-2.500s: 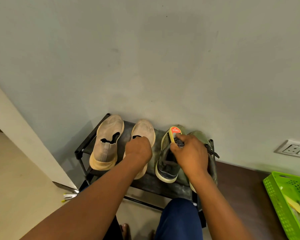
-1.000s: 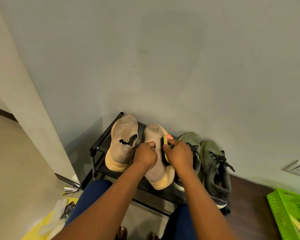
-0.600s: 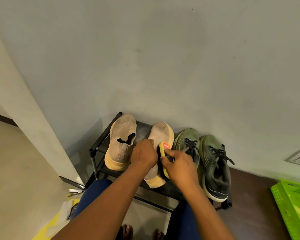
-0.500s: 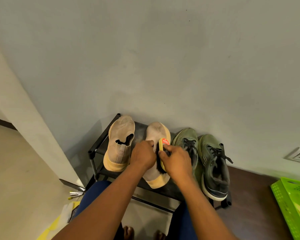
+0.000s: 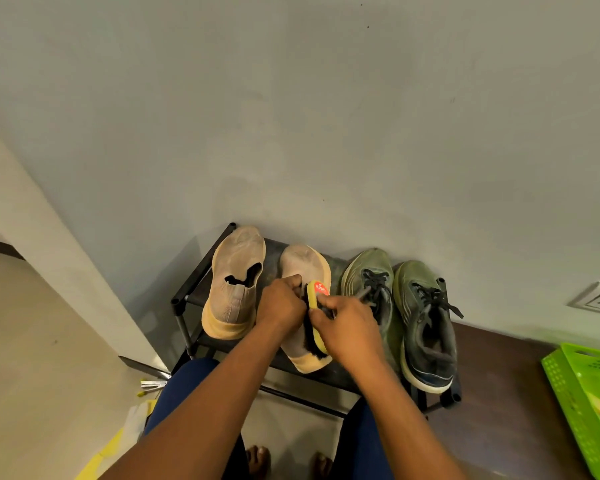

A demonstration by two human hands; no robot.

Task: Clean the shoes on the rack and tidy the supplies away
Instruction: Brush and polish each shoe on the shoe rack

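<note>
**Entry: beige knit shoe under the brush, second from the rack's left end**

Head view, the only one. Landmark: black metal rack (image 5: 187,299) against the grey wall.

- Beige knit shoe (image 5: 300,261), on the rack's top shelf, second from its left end, toe to the wall. Left hand (image 5: 280,308) curls over its collar and holds it steady. Upper looks soft and will likely give under pressure; the thick tan sole looks the firmer part to take hold of. Probably light.
- Shoe brush (image 5: 316,315), yellow back with an orange label, dark bristles turned against the shoe's right side. Right hand (image 5: 352,332) grips it, fingers wrapped over the back. Rigid block, judged an easy hold across the back.
- Matching beige shoe (image 5: 236,278), at the rack's left end, untouched.
- Green laced pair (image 5: 395,306), on the rack's right half; neither hand on them.
- Green plastic basket (image 5: 582,396), on the floor well right of the rack; probably where the supplies belong.
</note>
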